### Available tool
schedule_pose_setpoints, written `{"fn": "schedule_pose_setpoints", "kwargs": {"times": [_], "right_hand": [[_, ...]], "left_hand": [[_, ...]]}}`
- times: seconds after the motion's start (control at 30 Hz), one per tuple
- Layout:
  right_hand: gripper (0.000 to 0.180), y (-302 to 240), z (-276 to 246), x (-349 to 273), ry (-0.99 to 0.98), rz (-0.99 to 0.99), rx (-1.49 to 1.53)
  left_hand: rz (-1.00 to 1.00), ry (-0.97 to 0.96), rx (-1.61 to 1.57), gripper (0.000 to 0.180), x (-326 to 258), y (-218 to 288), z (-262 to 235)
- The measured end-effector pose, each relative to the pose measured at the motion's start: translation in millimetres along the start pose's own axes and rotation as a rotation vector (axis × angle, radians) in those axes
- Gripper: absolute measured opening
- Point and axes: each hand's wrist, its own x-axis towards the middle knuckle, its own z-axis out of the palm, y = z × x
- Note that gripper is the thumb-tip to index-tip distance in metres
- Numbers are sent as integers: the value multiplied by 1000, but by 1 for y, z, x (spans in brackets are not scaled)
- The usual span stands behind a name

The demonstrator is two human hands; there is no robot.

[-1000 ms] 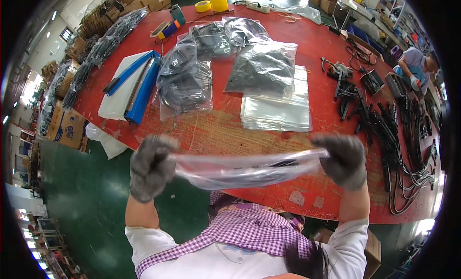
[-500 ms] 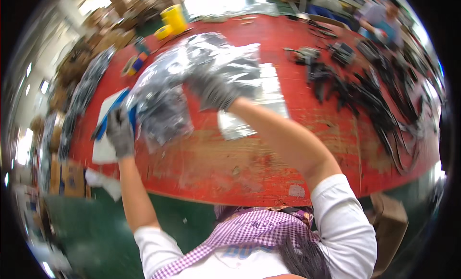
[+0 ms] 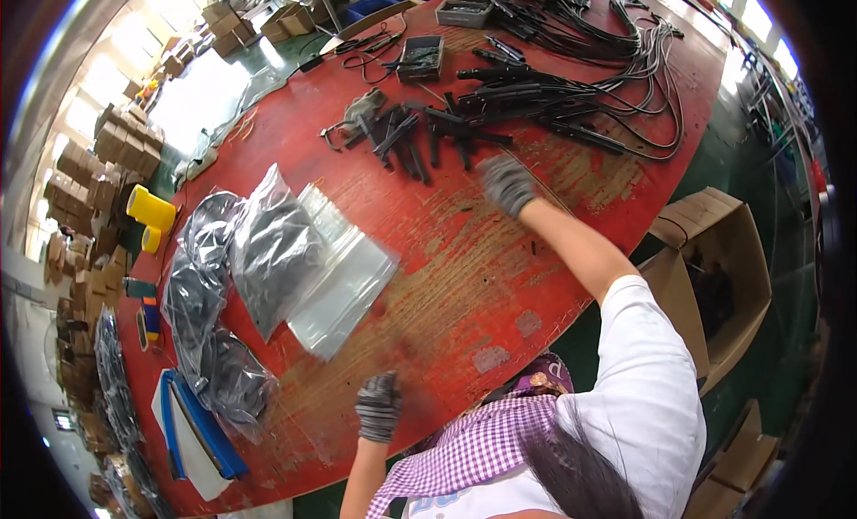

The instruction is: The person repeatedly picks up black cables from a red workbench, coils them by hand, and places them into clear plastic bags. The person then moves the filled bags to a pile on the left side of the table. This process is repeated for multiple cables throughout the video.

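My left hand [image 3: 378, 406], in a grey striped glove, is held over the table's near edge, its fingers curled in with nothing showing in them. My right hand [image 3: 508, 185], gloved the same way, reaches over the table just short of a pile of black strip-like parts [image 3: 420, 140]. Its fingers are loosely apart, and I see nothing held. Between the hands and the left side lie clear bags with dark contents [image 3: 278, 251] and, partly under them, a stack of flat clear plastic bags [image 3: 344, 291]. More filled bags [image 3: 201, 291] lie farther left.
Bundles of black cables [image 3: 607, 99] spread across the far right. Small trays [image 3: 421, 58] stand behind the pile. At left are a blue-and-white folder [image 3: 198, 434], a tape dispenser [image 3: 148, 318] and yellow tape rolls [image 3: 150, 208]. An open carton [image 3: 714, 278] sits beside the table at right.
My view has swung to the right. My right hand has left the filled bags and moved over to the black parts; my left hand has come off the folder to the table's near edge.
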Motion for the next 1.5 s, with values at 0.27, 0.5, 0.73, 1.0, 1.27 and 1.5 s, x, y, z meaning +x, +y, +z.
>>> {"fn": "schedule_pose_setpoints", "kwargs": {"times": [0.27,0.5,0.73,1.0,1.27,1.5], "right_hand": [[65,196,-52,-18,-467,957,-358],[32,221,-68,-23,-813,394,-469],[12,51,-136,-67,-570,-375,169],[19,-239,-183,-134,-458,-1011,868],[19,-215,-164,-85,-44,-511,870],[24,-34,-118,-94,-367,-280,107]], "left_hand": [[16,-129,13,12,12,18,1],[51,-129,29,11,29,22,1],[169,-8,-188,14,109,53,-15],[-569,-637,-1180,20,178,126,3],[-709,-632,-1540,19,52,39,-100],[-129,155,-2196,26,-59,-109,-185]]}}
